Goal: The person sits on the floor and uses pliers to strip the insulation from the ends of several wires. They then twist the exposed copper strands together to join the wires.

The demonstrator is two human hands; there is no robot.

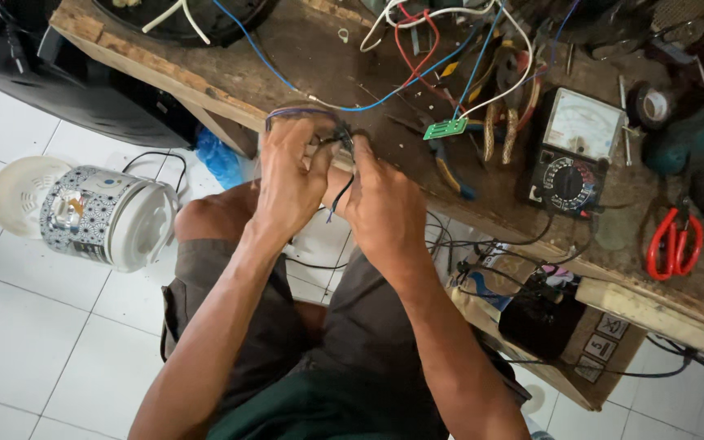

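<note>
We have a single view, taken from a camera worn on the person's head and aimed steeply down and forward over their own forearms and lap. We sit close: the left hand and right hand meet just above the middle of the frame. The wooden workbench runs diagonally from the upper left down to the right edge, so we look at it tilted. The white tiled floor fills the lower left. There is no second view sharing the scene.

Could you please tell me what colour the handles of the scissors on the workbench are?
The scissors' looped plastic handles are red, seen in the head view at the right end of the wooden workbench.
</note>
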